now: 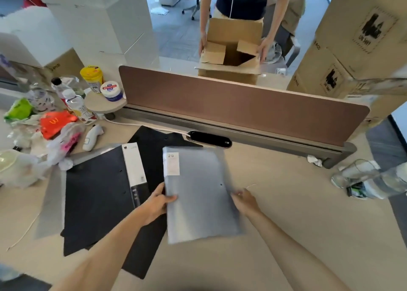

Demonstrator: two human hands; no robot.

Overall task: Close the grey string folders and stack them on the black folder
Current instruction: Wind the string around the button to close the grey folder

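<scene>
Desk (297, 202): grey string folder (198, 193) lies flat, overlapping the black folder (97, 193).
Left hand (157, 203) pinches its left edge; right hand (245, 200) rests at the right edge, grip unclear. Likely light, flexible, slippery: support both long edges.

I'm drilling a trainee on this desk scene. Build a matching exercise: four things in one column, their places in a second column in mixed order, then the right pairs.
Things:
1. grey folder
2. black folder
3. yellow tub
4. cardboard box

Places:
A. behind the brown divider, between another person's hands
B. far left, on a small round shelf
C. held at its edges by the left hand and right hand
D. flat on the desk, left of the hands, with a white label strip

Pairs: 1-C, 2-D, 3-B, 4-A
</scene>
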